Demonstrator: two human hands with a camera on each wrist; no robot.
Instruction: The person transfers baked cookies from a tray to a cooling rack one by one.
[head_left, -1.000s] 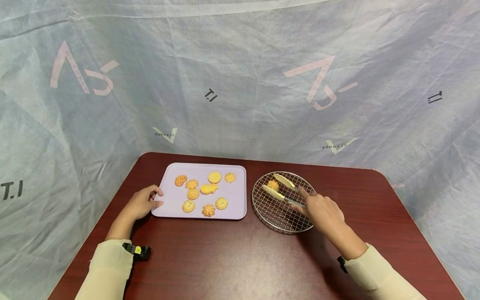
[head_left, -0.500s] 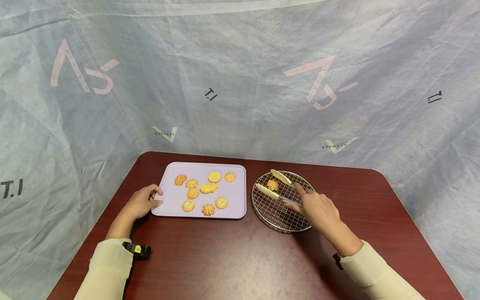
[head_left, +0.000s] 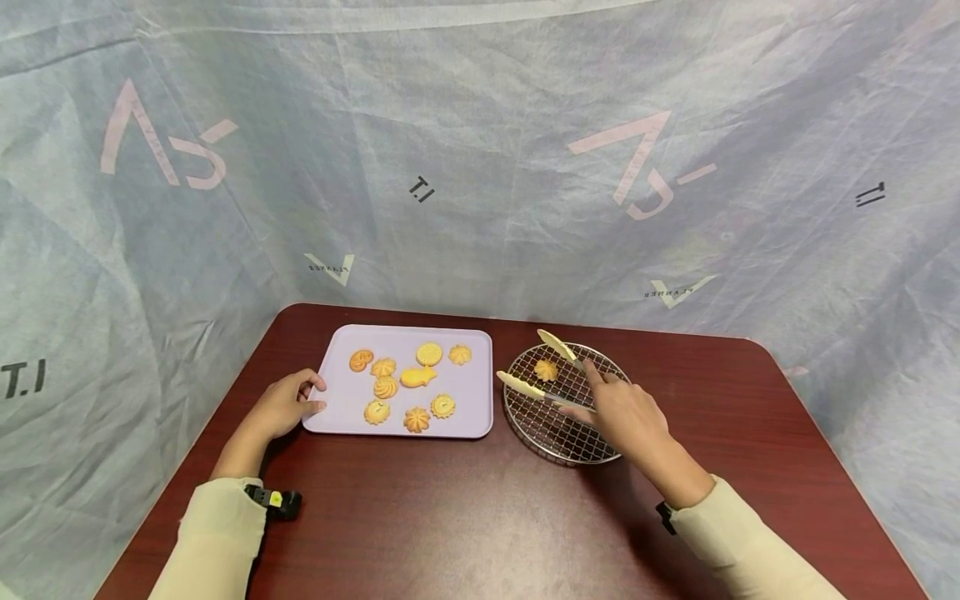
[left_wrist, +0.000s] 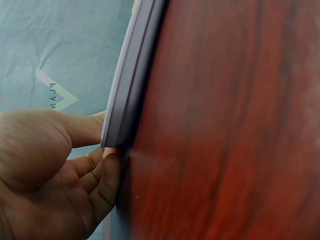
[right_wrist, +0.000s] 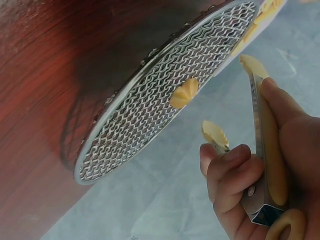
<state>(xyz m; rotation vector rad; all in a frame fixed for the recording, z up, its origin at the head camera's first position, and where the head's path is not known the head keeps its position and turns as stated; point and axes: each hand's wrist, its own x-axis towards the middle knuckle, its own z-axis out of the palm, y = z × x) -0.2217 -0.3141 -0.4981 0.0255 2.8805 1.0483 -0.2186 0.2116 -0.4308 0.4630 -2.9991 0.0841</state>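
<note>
My left hand grips the left edge of a pale lilac tray; in the left wrist view the thumb lies above the tray's rim and the fingers curl beneath it. My right hand holds metal tongs with cream-coloured tips. Their arms are spread apart, one tip on each side of a flower-shaped cookie but not touching it. That cookie lies on a round wire cooling rack. The right wrist view shows the tongs above the rack, with nothing between the tips.
Several cookies lie on the tray, among them a fish-shaped cookie and a round cookie. Tray and rack stand side by side on a dark red wooden table. Grey fabric hangs around the table's back and sides.
The tongs have spread wider and moved left and slightly up, away from the cookie, which stays on the rack. My right hand has shifted a little left. My left hand has not moved.
</note>
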